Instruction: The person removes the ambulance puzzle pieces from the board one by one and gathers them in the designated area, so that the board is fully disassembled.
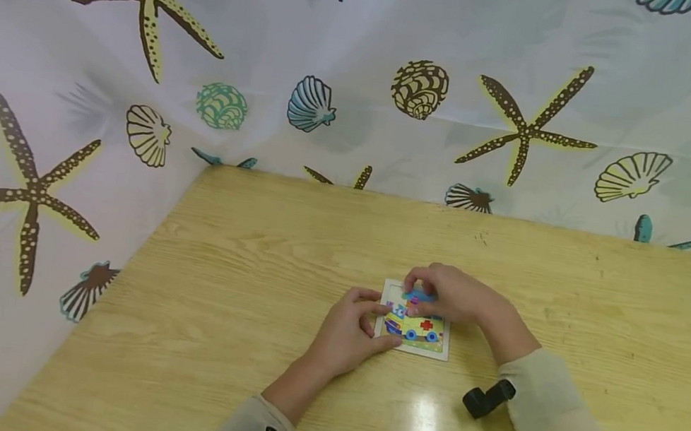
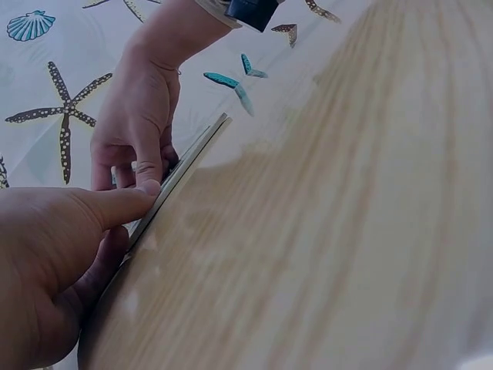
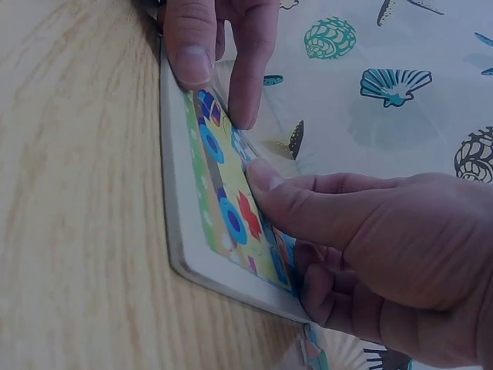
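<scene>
A small square picture puzzle (image 1: 442, 351) with a pale frame lies on the table, showing a yellow ambulance with a red cross and blue wheels. My left hand (image 1: 345, 333) holds its near left corner, thumb along the near edge and fingers at the left side. Over the far part of the picture, my right hand (image 1: 460, 298) has its thumb and curled fingers around a blue and pink puzzle piece (image 1: 416, 297). In the right wrist view, the right thumb (image 3: 269, 181) touches the picture's surface. The piece's far side is hidden behind the fingers.
The wooden table (image 1: 237, 267) extends around the puzzle on all sides. A white curtain (image 1: 365, 47) printed with starfish and shells hangs along the back and left edges. A black wrist device (image 1: 487, 399) sits at the right sleeve.
</scene>
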A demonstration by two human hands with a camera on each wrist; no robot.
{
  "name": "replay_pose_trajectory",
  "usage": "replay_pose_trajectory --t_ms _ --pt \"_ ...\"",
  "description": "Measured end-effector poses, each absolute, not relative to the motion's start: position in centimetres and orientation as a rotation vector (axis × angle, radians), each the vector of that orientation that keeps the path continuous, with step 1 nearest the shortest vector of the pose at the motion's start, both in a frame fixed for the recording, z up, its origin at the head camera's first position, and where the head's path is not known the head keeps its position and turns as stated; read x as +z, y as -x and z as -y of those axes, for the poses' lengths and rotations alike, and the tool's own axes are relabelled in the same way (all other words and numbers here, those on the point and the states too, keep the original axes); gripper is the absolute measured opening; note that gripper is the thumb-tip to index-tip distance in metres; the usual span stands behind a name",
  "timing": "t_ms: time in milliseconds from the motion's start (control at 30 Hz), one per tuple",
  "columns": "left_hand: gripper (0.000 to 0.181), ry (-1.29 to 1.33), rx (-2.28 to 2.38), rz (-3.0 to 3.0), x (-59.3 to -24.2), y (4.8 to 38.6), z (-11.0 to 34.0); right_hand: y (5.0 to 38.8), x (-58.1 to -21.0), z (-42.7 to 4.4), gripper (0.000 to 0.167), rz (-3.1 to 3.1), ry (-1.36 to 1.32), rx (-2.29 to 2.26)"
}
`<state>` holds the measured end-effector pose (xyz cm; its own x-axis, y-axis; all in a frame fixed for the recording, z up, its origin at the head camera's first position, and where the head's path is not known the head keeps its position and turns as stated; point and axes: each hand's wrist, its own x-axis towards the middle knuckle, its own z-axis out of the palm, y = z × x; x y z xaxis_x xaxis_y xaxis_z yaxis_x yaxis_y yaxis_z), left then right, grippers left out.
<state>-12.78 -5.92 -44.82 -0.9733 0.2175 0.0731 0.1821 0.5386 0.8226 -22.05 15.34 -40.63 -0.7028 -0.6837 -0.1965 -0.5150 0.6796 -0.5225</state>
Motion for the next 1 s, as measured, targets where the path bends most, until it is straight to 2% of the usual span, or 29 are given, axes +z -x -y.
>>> replay_pose_trajectory --t_ms 300,767,1000 --pt "0.050 -0.314 1.461 -2.689 -44.8 12.4 5.7 21.5 -40.4 -15.4 0.026 -2.536 0.880 -0.644" --pt "0.051 -0.326 1.439 -2.729 -44.4 13.4 6.0 21.9 -41.3 -16.7 0.014 -2.443 0.647 -1.134" --pt "0.051 -0.290 1.440 -2.705 -44.4 13.2 5.9 21.9 -41.4 -17.1 0.014 -2.350 0.626 -1.232"
